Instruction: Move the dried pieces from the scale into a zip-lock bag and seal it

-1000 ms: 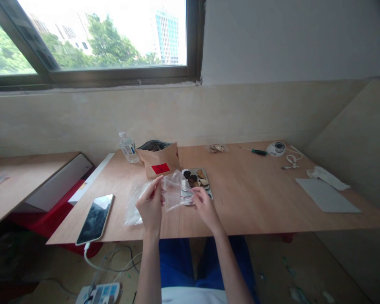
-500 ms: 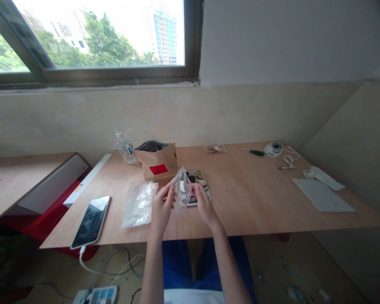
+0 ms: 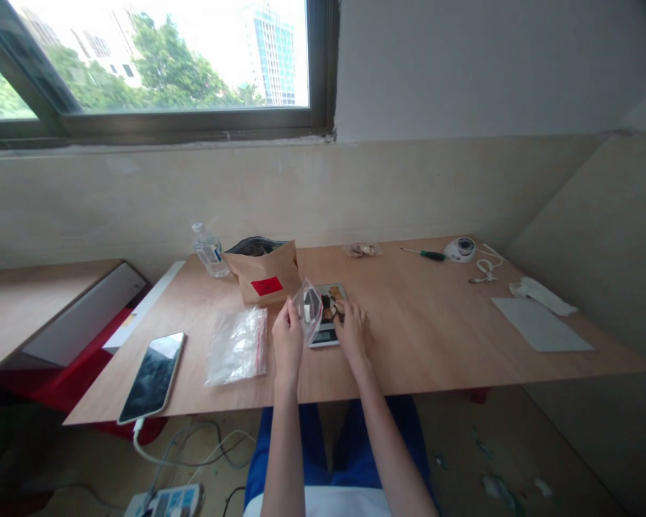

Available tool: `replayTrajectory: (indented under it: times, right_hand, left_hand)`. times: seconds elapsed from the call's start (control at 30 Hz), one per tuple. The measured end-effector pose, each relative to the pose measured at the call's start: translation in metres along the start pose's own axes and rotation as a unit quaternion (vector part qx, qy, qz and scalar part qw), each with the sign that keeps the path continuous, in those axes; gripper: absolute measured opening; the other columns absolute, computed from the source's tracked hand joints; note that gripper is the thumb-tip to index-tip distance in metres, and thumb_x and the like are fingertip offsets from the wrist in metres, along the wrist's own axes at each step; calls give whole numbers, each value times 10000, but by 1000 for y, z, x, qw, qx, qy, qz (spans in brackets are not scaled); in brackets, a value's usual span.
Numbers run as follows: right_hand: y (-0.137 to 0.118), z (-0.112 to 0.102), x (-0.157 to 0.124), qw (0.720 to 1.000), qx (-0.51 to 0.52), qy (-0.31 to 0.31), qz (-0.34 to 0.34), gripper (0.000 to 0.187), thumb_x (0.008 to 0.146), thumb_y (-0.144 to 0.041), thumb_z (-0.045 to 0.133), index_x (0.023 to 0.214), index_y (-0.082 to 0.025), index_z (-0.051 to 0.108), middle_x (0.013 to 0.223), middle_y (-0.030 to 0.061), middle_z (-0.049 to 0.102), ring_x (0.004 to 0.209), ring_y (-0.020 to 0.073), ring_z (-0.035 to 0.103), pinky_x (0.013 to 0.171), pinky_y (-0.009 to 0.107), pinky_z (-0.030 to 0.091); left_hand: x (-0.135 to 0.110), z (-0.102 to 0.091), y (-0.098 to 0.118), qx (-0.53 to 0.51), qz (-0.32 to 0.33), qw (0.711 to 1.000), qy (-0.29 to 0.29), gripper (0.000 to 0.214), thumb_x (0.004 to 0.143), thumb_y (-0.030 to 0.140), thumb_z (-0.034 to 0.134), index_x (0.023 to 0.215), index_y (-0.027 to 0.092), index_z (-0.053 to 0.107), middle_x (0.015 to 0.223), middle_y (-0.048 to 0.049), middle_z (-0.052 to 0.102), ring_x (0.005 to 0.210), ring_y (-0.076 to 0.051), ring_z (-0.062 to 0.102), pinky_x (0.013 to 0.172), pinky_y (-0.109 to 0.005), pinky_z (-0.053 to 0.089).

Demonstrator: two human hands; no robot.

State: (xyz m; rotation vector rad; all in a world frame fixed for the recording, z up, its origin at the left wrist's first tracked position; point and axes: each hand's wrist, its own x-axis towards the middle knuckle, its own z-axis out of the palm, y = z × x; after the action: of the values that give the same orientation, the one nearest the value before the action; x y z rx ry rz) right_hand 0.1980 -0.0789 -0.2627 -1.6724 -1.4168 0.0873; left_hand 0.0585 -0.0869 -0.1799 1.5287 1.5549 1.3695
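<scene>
My left hand (image 3: 287, 335) pinches a small clear zip bag (image 3: 308, 313) and holds it upright just left of a small flat scale (image 3: 328, 334). Dark and tan dried pieces (image 3: 334, 298) lie on the scale. My right hand (image 3: 350, 326) rests over the scale with its fingers curled down on those pieces; I cannot see what, if anything, they grip. A pile of empty clear zip bags (image 3: 237, 346) lies on the wooden table (image 3: 425, 323) to the left of my left hand. A brown paper pouch (image 3: 265, 276) with a red label stands open behind the scale.
A phone (image 3: 152, 375) on a cable lies at the table's front left. A water bottle (image 3: 208, 250) stands by the pouch. At the back lie a small filled bag (image 3: 362, 250), a screwdriver (image 3: 424, 253) and a round white device (image 3: 459, 248). Grey sheet (image 3: 541, 324) at right.
The clear bag went from being spread between both hands to hanging in my left hand alone. My right hand let go of it and moved forward onto the pieces on the scale.
</scene>
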Motion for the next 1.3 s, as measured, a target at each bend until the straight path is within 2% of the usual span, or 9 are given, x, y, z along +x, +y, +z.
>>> replayTrajectory:
  times: [0.2,0.37,0.43,0.6,0.8,0.9,1.03,1.17,1.3]
  right_hand:
    - [1,-10,1,997,22,55,55,215,808,-236,504,976,-207,635,966,99,649,947,264,520,850,407,354]
    - [-20,-37,7,962,204,110,143,264,798,-314,528,997,-171,626,976,107,653,811,211,575,754,343,442]
    - [-37,-49,9,946,272,90,153,287,805,-336,533,1027,-175,619,1005,98,652,809,195,592,721,314,461]
    - [-86,-64,10,929,355,-6,101,256,797,-326,594,1020,-201,606,1046,65,644,877,179,592,719,281,471]
    - [-103,-56,2,963,266,-40,5,54,774,-188,589,802,-204,632,928,41,596,750,153,538,670,277,451]
    - [-97,-55,-1,968,237,-85,-20,170,796,-130,526,830,-212,671,901,41,582,804,164,556,708,285,467]
    - [-84,-55,-6,955,240,-168,-55,287,835,-97,473,957,-227,698,962,46,565,946,164,566,843,292,466]
    - [-79,-50,-9,967,201,-145,-59,301,842,-108,484,990,-248,705,897,39,539,865,160,570,801,288,480]
    - [-86,-43,-11,981,161,-99,-48,243,839,-133,501,980,-229,675,839,36,629,823,189,586,781,325,472]
  left_hand:
    - [-6,-2,-15,-37,-25,999,18,384,898,427,399,960,171,677,746,-65,677,795,-204,634,663,-272,465]
    - [-8,-3,-16,-58,-28,997,34,377,890,418,423,1007,170,682,804,-73,693,844,-209,639,694,-285,483]
    - [-11,-2,-14,-70,-31,996,37,382,883,420,437,1023,162,682,821,-75,698,848,-210,641,691,-286,487]
    - [-18,0,-7,-73,-46,995,56,378,861,411,483,1030,145,693,883,-84,701,835,-203,641,700,-283,491]
    - [-19,0,-4,-110,-54,988,91,315,841,379,523,962,163,716,1046,-97,687,1016,-218,608,890,-328,454]
    - [-19,1,-8,-178,-88,977,76,318,824,376,545,982,156,713,1033,-94,702,1026,-228,615,895,-337,454]
    - [-19,1,-11,-198,-123,968,94,308,778,383,593,931,152,728,963,-88,722,974,-242,636,836,-324,468]
    - [-18,0,-11,-214,-133,962,104,294,760,365,606,920,153,731,959,-93,723,981,-240,637,852,-325,466]
    - [-18,3,-12,-214,-135,962,106,309,777,369,592,946,144,720,964,-102,720,967,-241,645,861,-337,471]
